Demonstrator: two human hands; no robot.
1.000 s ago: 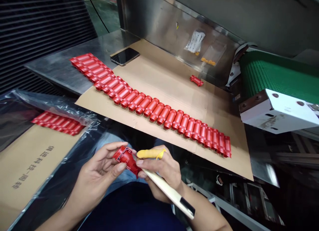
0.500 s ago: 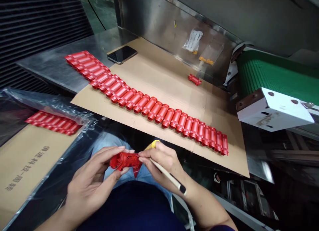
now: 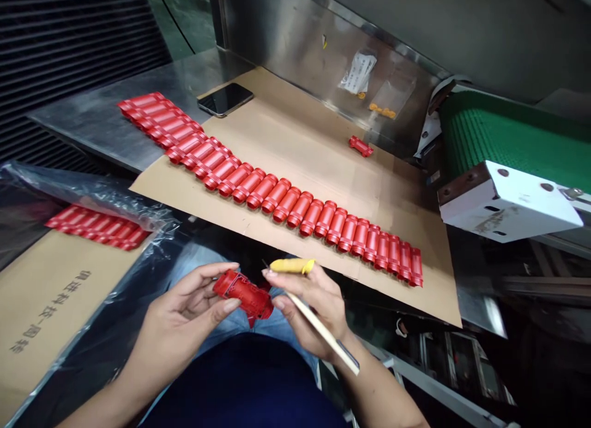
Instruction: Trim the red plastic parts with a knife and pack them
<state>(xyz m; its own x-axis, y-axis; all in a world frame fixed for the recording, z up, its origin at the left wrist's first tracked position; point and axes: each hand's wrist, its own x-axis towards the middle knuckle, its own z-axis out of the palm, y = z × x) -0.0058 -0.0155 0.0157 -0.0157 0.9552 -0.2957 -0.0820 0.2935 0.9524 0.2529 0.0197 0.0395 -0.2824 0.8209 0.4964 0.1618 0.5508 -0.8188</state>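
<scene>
A red plastic half-tube casing [image 3: 242, 294] is pinched by its left end between the thumb and fingers of my left hand [image 3: 194, 305]. Its ribbed inner side or cutout shows towards me. My right hand [image 3: 314, 308] is closed around a pale, slim stick with a dark end [image 3: 321, 329], which slants down to the right. On its index finger sits a yellow finger cot [image 3: 292, 266]. A thin dark tip pokes out near the fingertips. The right thumb is close to the casing's right end; whether it touches is unclear.
A long row of red casings [image 3: 286, 204] lies on a cardboard sheet [image 3: 295, 151], with one loose casing [image 3: 361, 146] behind. A phone [image 3: 226, 100] lies at the back left. More casings [image 3: 99, 226] are in a plastic-lined box at left. A green conveyor belt [image 3: 512, 135] stands at right.
The casing has turned in my left hand, its right end now lower and nearer me. My right hand has shifted slightly right, away from it, and the yellow finger cot shows more fully.
</scene>
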